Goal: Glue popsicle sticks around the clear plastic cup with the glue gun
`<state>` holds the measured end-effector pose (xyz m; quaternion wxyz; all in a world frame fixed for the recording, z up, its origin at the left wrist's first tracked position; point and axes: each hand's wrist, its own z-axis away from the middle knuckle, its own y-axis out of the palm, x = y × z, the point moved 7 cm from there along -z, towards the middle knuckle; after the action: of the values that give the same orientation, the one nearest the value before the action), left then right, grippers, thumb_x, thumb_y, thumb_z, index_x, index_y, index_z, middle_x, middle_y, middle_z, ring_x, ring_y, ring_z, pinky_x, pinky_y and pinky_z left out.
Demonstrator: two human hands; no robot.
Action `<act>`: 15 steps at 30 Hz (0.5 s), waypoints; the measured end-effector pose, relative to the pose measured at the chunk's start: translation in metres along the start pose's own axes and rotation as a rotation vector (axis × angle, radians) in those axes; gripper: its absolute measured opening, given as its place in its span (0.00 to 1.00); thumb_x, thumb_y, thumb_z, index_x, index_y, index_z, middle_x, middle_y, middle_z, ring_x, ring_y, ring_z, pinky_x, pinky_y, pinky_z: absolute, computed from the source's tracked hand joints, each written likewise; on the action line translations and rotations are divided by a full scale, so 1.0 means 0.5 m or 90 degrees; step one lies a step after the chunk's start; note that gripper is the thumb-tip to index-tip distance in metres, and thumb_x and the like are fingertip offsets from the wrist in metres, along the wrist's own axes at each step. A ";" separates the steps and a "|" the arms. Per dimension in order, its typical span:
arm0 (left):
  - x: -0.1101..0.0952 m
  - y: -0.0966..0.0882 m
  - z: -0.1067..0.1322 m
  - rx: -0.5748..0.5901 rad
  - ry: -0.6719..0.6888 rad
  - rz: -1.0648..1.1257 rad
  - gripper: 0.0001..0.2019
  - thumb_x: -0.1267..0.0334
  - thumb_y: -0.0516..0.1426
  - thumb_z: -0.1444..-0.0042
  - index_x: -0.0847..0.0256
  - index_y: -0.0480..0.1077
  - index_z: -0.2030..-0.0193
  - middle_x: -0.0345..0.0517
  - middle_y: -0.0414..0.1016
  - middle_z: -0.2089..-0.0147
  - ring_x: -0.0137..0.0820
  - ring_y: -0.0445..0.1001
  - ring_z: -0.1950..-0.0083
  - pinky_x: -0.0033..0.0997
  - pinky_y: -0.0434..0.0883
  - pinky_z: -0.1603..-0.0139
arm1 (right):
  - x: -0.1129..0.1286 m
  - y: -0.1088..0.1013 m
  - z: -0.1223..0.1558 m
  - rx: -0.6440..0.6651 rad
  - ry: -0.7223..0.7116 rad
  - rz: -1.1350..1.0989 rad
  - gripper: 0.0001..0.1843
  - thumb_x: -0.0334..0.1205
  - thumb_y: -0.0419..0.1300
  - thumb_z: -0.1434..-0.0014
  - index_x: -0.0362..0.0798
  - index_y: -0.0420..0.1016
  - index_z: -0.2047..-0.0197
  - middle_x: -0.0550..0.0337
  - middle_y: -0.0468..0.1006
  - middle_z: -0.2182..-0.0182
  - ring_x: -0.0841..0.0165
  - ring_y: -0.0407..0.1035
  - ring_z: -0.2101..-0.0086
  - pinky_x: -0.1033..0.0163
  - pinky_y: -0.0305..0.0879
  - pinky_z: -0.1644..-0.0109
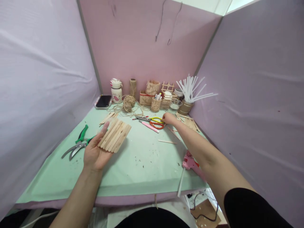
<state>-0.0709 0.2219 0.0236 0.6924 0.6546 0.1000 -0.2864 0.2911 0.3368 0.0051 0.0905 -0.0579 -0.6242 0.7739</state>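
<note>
- Over your smooth mint-green tabletop (147, 171), the wooden panel (115, 136) is a slightly skewed four-sided slab: pale flat sticks side by side, lower ends rounded, grain and small knots showing.
- Your left hand (95, 155) is half-curled, palm up, and has hold of that panel: thumb along its left edge, palm and fingers beneath.
- Your right hand (169, 118) has its fingers drawn together beside the scissors; you can't tell whether it grips anything.
- Those scissors (150, 120) have metal blades and looped yellow and red handles.
- Nearer you lies one slim wooden stick (167, 142).
</note>
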 end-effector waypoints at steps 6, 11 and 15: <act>0.002 0.000 0.000 -0.015 -0.004 0.007 0.22 0.64 0.51 0.37 0.55 0.64 0.36 0.51 0.77 0.45 0.42 0.76 0.44 0.55 0.63 0.34 | 0.026 -0.003 0.008 0.009 0.007 0.010 0.19 0.44 0.59 0.35 0.45 0.69 0.44 0.51 0.72 0.47 0.62 0.71 0.53 0.51 0.71 0.50; 0.001 0.002 0.001 -0.023 0.007 0.008 0.22 0.65 0.51 0.37 0.57 0.65 0.36 0.51 0.78 0.46 0.45 0.73 0.41 0.55 0.64 0.35 | 0.060 0.004 0.021 0.041 -0.033 0.010 0.19 0.44 0.59 0.35 0.46 0.69 0.45 0.52 0.72 0.47 0.62 0.72 0.53 0.51 0.71 0.51; 0.002 0.001 0.000 -0.013 -0.003 0.009 0.22 0.65 0.51 0.37 0.56 0.65 0.36 0.52 0.78 0.45 0.45 0.73 0.41 0.56 0.67 0.38 | 0.068 0.006 0.030 0.060 -0.065 0.012 0.18 0.45 0.59 0.35 0.46 0.70 0.45 0.53 0.73 0.47 0.62 0.72 0.53 0.52 0.72 0.51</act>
<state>-0.0699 0.2216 0.0235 0.7014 0.6474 0.0965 -0.2821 0.2544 0.3293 0.0061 0.0537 -0.0202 -0.5899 0.8054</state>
